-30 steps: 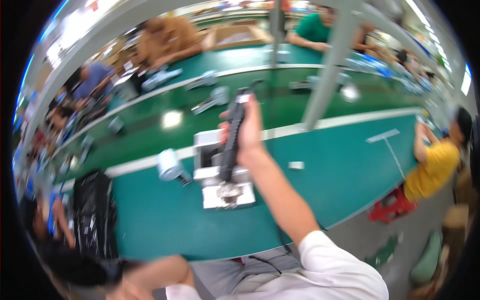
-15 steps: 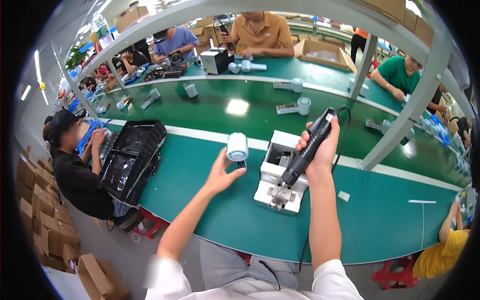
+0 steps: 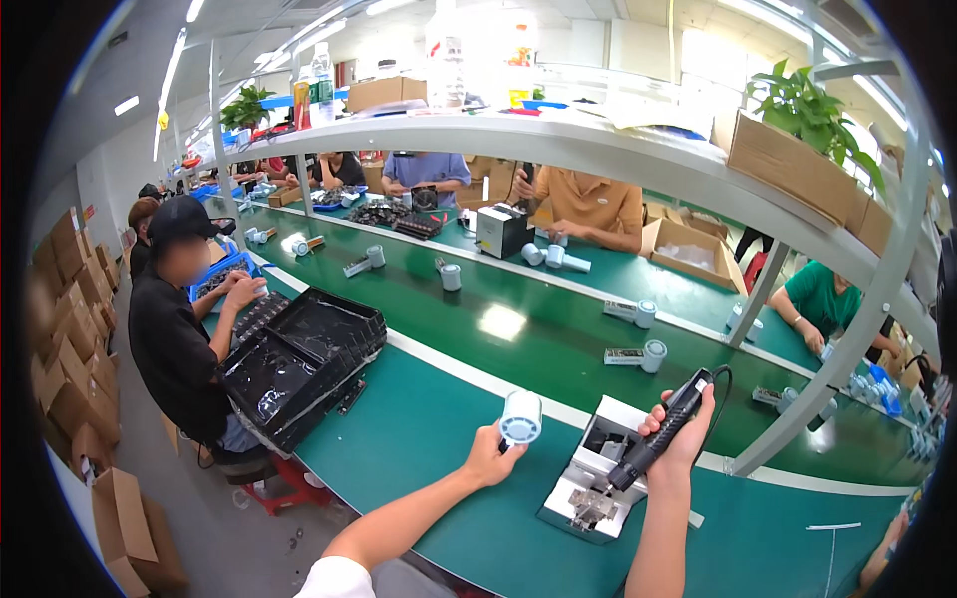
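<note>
My left hand is closed around the lower part of a light-blue device with a round, drum-shaped head. The head's ringed end faces me; its handle is mostly hidden by my fingers. My right hand grips a black electric screwdriver, tilted with its tip down. That tip is over the metal front part of a white box that looks like a screw feeder; whether it touches cannot be made out. The box stands on the green bench, to the right of the held device.
Left on the bench lies a large black tray, beside a seated person in black. Beyond a pale rail, a green conveyor carries several similar light-blue devices. A slanted white post rises at right; a shelf spans above.
The view has swung up and to the left, so the bench sits lower. The device in my left hand has tilted, turning its ringed end toward me. The screwdriver stays at the white box.
</note>
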Motion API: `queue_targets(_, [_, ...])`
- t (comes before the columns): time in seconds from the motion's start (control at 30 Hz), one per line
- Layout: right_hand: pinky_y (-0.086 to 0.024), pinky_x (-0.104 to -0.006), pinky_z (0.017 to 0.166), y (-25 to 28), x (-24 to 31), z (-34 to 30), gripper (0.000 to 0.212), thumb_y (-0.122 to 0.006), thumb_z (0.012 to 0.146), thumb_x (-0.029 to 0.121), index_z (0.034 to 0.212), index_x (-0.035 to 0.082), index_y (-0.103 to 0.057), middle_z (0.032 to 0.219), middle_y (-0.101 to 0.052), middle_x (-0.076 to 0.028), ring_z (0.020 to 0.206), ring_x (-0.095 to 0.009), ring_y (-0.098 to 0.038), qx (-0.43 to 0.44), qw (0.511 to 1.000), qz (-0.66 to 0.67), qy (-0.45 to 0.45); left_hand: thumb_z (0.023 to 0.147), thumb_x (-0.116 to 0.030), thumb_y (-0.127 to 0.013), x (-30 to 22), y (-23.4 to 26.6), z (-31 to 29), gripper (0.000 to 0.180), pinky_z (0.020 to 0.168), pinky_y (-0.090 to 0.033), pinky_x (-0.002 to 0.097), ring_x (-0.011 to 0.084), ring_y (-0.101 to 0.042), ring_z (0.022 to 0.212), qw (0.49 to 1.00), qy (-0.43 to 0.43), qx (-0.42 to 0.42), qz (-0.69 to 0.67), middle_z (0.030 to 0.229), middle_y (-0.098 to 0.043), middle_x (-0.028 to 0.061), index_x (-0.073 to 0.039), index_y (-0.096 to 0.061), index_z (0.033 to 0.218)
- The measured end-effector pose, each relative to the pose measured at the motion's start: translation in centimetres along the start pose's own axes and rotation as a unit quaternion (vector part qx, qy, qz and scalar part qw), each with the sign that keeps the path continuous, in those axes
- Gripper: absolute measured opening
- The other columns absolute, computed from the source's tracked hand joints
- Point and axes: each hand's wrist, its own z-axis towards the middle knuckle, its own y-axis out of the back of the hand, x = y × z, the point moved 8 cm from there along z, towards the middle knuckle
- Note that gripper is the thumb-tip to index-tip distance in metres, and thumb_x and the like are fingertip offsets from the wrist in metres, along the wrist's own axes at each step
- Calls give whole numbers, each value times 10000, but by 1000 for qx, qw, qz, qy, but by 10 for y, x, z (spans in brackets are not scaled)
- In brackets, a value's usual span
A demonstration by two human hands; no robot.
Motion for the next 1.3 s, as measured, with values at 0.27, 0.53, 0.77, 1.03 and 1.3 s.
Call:
queue_targets(0.27, [-410, -291, 454, -9, -4, 2, 615, -472, 915, 672, 893, 60, -529, 571, -473, -36, 462, -147, -458, 14, 1000, -7, 0, 802, -144, -675, -22, 3, 3, 267, 568, -477, 335, 242, -612, 575, 998, -44, -3, 52, 711, -649, 135, 8, -622, 1016])
queue_targets(0.53, [-404, -283, 449, -9, -2, -1, 616, -481, 907, 678, 886, 65, -528, 575, -472, -35, 467, -140, -462, -3, 1000, -7, 8, 810, -161, -680, -22, 6, 9, 225, 572, -484, 376, 322, -631, 597, 993, -33, 30, 111, 695, -628, 193, 22, -577, 892])
queue_targets(0.77, [-402, -277, 435, -8, -3, -1, 599, -500, 907, 664, 886, 66, -536, 576, -475, -31, 460, -135, -463, -6, 1000, 0, 13, 811, -182, -687, -16, 2, 10, 242, 579, -488, 376, 330, -628, 601, 992, -9, 72, 101, 696, -631, 193, 20, -584, 896])
queue_targets(1.03, [-395, -293, 463, -6, -3, -1, 623, -456, 914, 687, 878, 68, -513, 569, -462, -40, 470, -148, -450, -5, 1000, -7, 5, 818, -230, -697, -11, 1, 10, 281, 588, -488, 409, 362, -633, 625, 990, -6, 86, 108, 698, -633, 198, 13, -580, 896])
queue_targets(1.3, [-398, -298, 463, -6, -3, 2, 625, -443, 920, 686, 880, 66, -515, 566, -461, -40, 469, -151, -453, -3, 1000, -11, 8, 794, -219, -701, -22, -2, 10, 273, 574, -471, 434, 371, -601, 613, 983, -41, 100, 150, 665, -585, 182, -6, -531, 820])
